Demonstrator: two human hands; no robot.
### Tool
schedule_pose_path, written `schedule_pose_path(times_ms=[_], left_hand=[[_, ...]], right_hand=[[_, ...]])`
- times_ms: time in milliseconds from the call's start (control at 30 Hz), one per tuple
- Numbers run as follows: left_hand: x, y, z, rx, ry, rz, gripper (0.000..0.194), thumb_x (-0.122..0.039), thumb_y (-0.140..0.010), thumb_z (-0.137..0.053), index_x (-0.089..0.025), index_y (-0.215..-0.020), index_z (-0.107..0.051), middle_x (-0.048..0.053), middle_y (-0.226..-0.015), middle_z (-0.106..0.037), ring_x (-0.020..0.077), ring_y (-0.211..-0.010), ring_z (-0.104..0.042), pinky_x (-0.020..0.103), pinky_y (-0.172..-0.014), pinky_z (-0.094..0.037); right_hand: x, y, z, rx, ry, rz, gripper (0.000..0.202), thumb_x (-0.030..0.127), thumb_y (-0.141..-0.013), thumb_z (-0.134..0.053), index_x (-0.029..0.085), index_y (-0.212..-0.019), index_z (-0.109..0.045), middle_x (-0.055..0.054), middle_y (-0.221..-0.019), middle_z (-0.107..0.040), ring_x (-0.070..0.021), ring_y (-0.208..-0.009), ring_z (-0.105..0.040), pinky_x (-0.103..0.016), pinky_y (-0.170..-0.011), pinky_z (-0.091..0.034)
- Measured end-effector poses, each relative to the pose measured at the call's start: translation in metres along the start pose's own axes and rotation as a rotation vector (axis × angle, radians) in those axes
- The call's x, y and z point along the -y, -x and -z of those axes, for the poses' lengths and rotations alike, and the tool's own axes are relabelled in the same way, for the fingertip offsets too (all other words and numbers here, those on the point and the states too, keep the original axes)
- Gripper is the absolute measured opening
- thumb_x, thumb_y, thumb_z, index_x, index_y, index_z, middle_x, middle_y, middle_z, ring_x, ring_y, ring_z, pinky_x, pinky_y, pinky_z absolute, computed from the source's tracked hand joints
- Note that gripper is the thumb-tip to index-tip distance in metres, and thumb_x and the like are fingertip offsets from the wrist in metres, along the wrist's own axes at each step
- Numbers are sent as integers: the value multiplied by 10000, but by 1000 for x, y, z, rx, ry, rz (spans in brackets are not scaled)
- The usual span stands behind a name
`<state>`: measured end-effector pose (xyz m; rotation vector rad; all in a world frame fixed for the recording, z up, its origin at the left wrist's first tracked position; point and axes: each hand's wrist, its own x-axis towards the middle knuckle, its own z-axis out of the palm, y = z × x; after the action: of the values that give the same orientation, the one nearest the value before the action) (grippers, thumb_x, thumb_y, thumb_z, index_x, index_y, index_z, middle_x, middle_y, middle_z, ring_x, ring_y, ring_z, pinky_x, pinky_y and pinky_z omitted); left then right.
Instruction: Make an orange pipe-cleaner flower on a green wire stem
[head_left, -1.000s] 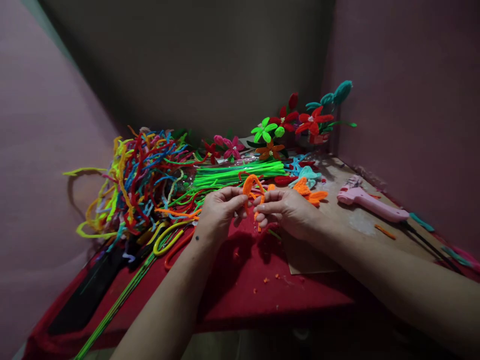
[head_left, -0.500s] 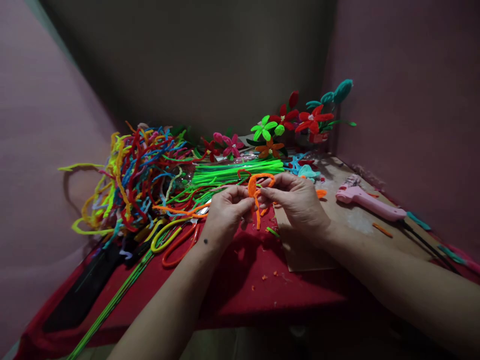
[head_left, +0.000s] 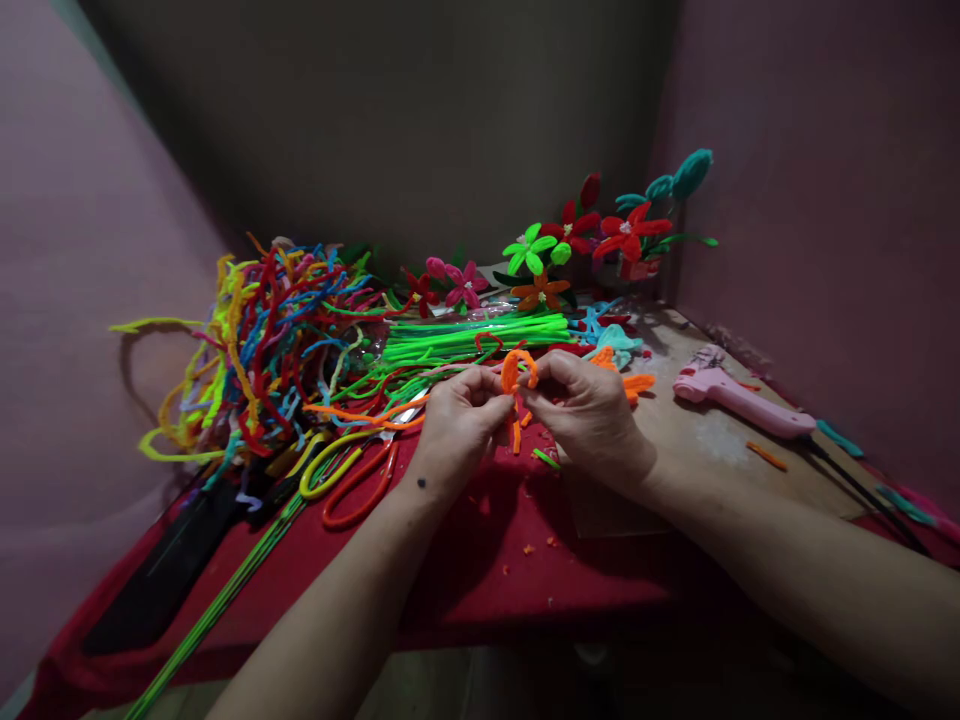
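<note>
Above the red cloth, an orange pipe cleaner [head_left: 511, 374] is bent into a loop, with a short tail hanging below it. My left hand [head_left: 469, 410] is closed in a pinch on the loop's left side. On the other side, the thumb and fingers of my right hand [head_left: 592, 410] pinch the loop's right end. The fingertips partly hide where the strands meet. Beside my left wrist lie scissors [head_left: 361, 487] with red and yellow handles. Loose orange pipe cleaners [head_left: 352, 415] run behind that hand. Orange petal shapes [head_left: 637, 384] lie just past my right hand.
A tangled heap of coloured pipe cleaners [head_left: 262, 350] stands at left, near green pipe cleaners [head_left: 472, 338]. Finished pipe-cleaner flowers [head_left: 540, 290] are at the back. A pink glue gun [head_left: 746, 400] rests on a board [head_left: 705, 460] at right. Green stems [head_left: 225, 590] stick over the front edge.
The orange loop has become smaller and rounder between my fingers. My right hand has shifted slightly, and its fingers now curl closer at the loop's right end.
</note>
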<state>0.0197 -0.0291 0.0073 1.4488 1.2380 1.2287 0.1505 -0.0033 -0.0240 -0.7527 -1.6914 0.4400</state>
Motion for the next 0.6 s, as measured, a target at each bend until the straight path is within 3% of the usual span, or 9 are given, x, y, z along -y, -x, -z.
schedule_pose_path(times_ms=[233, 333, 467, 600], left_hand=[[2, -1, -3, -60, -9, -37, 73, -75, -629, -517, -145, -642, -502, -60, -474, -511, 58, -333, -444, 162, -313, -347], [3, 0, -5, -49, 4, -43, 85, -81, -629, -521, -150, -675, -504, -65, -493, -521, 61, -344, -461, 161, -322, -364], [5, 1, -6, -23, -7, -37, 69, -123, -659, -545, -159, -682, -491, -75, -445, -496, 74, -324, -447, 175, -310, -355], [6, 0, -3, 15, -16, -3, 70, -105, -661, -548, -150, -698, -511, -66, -433, -507, 77, -350, -461, 174, -344, -362]], right_hand=[[5, 0, 1, 14, 77, 163, 130, 69, -757, -499, 167, -674, -519, -3, -636, -507, -103, -588, -454, -235, -539, -369], [6, 1, 0, 42, 67, 160, 159, 55, -737, -499, 172, -628, -494, 5, -624, -495, -103, -599, -452, -235, -555, -368], [5, 0, 0, 57, -43, -44, 105, 86, -709, -539, 168, -643, -547, 8, -633, -529, -106, -602, -472, -245, -584, -389], [5, -8, 4, 181, -332, -414, 9, 151, -673, -601, 149, -674, -592, 4, -646, -570, -109, -588, -503, -252, -572, -412]])
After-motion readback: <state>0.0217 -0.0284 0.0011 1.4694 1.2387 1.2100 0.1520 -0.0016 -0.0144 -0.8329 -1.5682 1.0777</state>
